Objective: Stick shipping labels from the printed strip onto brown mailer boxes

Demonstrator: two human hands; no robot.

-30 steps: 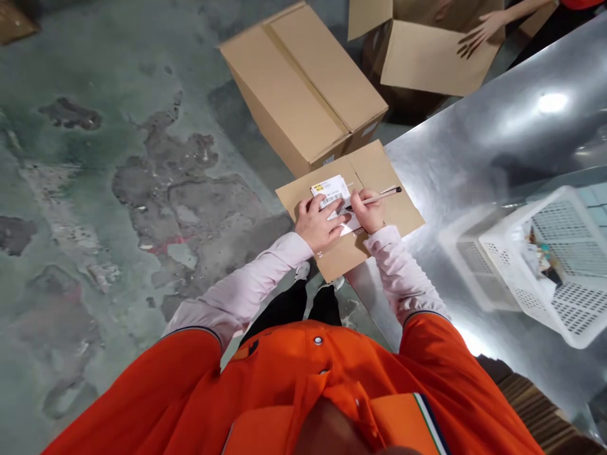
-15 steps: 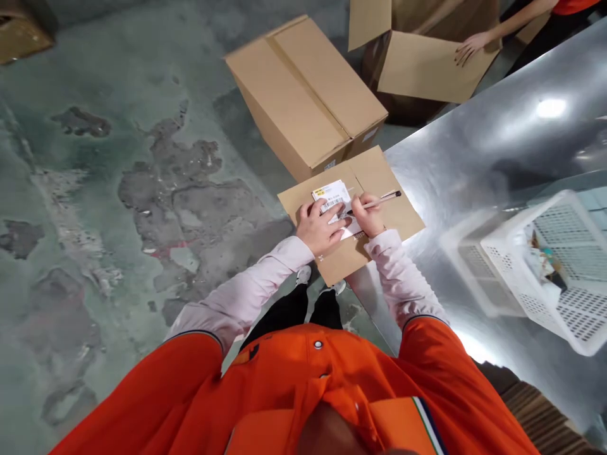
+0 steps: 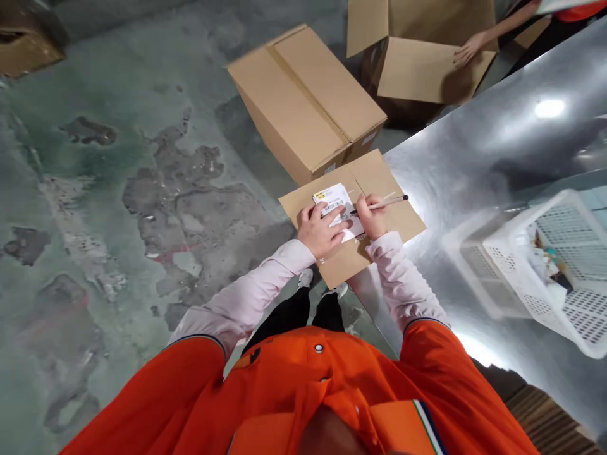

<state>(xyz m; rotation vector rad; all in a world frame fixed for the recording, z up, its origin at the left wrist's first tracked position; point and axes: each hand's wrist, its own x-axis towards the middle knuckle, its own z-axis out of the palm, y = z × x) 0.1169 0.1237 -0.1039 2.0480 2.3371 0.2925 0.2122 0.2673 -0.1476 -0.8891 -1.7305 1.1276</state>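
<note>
White barcode labels (image 3: 337, 193) on cardboard (image 3: 401, 222), flat under left hand (image 3: 320, 232), fingers spread, pen (image 3: 391, 201) pinched near tip in right hand (image 3: 372, 218), tip pointing left at labels, long axis slanting slightly up rightward in view

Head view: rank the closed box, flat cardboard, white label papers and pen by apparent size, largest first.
1. Closed box
2. Flat cardboard, partly covered
3. White label papers, partly covered
4. Pen

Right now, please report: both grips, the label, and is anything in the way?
Left grip spread over white label, covering part of it. Right grip holding pen, tip at label. Label lies on cardboard piece. No other obstruction visible.
</note>
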